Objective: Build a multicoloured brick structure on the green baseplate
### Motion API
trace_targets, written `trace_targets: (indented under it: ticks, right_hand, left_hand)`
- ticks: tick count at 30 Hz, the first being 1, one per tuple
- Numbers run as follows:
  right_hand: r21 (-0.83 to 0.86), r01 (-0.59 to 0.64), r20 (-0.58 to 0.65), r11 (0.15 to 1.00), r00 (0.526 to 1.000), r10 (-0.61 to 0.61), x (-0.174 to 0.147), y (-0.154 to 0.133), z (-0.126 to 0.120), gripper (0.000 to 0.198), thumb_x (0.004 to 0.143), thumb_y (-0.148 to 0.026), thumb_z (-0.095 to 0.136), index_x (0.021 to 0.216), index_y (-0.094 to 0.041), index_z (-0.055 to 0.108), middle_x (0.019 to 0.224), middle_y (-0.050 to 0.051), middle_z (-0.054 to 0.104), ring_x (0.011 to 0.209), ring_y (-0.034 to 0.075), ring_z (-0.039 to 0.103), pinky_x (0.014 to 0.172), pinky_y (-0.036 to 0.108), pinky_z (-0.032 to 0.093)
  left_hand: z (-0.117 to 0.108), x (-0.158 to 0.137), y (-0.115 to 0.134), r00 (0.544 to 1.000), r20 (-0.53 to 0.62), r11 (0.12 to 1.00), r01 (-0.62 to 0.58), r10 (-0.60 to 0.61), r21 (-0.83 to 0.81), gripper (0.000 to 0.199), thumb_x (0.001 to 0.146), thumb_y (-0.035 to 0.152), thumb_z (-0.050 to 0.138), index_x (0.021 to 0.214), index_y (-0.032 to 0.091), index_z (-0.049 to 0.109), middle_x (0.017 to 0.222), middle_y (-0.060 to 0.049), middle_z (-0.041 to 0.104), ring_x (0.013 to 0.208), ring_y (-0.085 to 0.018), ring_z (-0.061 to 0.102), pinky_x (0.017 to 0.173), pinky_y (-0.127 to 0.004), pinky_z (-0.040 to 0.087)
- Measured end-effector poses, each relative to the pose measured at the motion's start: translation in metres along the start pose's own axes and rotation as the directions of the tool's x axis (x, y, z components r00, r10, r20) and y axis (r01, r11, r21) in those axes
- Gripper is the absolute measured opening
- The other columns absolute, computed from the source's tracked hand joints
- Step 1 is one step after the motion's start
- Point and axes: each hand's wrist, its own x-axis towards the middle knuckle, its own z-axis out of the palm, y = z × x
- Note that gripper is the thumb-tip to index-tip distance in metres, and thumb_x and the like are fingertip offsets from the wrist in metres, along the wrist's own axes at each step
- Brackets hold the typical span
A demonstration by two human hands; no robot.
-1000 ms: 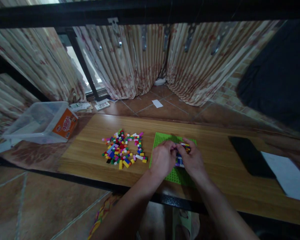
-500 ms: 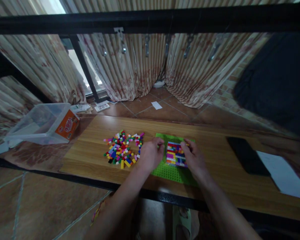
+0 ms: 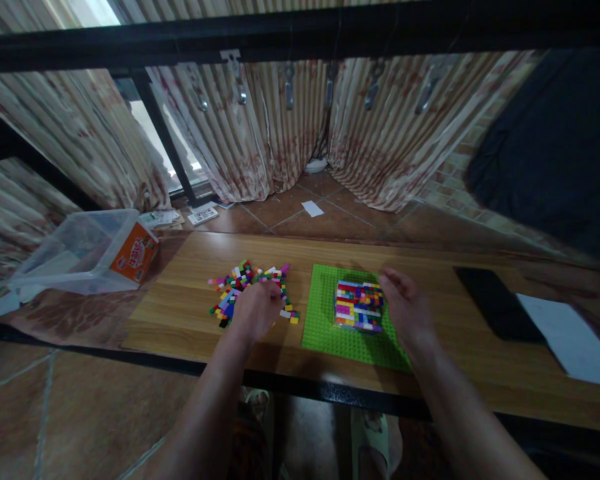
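Observation:
My left hand is over the pile of loose toy bricks, hiding part of it. Its fingers curl downward, and whatever is between them is hidden. A green baseplate lies on the wooden bench, carrying a block built of many-coloured bricks. Beside the block's right side is my right hand, over the plate's right edge. Its fingers are bent with the thumb close to them; I cannot make out anything held.
A clear plastic box with an orange label stands at the far left. A black phone-like slab and white paper lie on the right. A dark rail with hooks crosses above, before striped curtains.
My left hand has moved left from the baseplate to the loose bricks. My right hand has drawn slightly right, off the brick block, which now shows more fully.

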Motion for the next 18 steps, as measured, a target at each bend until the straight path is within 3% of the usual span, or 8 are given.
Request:
trace_targets:
  ticks: [9, 18]
  right_hand:
    - [-0.063, 0.001, 0.038, 0.998, 0.999, 0.002, -0.0036, -0.0004, 0.0031, 0.037, 0.071, -0.044, 0.065, 0.098, -0.018, 0.069, 0.094, 0.008, 0.072, 0.087, 0.024, 0.065, 0.085, 0.043, 0.049]
    - [-0.093, 0.005, 0.061, 0.996, 0.998, 0.001, -0.0035, -0.0015, 0.0028, 0.039, 0.071, -0.044, 0.065, 0.099, -0.017, 0.071, 0.094, 0.01, 0.073, 0.085, 0.024, 0.066, 0.08, 0.041, 0.051]
  left_hand:
    - [0.0116, 0.0037, 0.0107, 0.996, 0.032, 0.986, 0.074, -0.079, 0.153, 0.016, 0.082, 0.022, 0.055, 0.091, 0.021, 0.068, 0.089, -0.008, 0.074, 0.09, -0.023, 0.067, 0.072, -0.029, 0.044]
    - [0.0105, 0.0072, 0.0085, 0.994, 0.074, 0.991, 0.069, -0.077, 0.112, 0.017, 0.082, 0.02, 0.055, 0.093, 0.018, 0.067, 0.092, -0.009, 0.074, 0.086, -0.021, 0.067, 0.069, -0.027, 0.043]
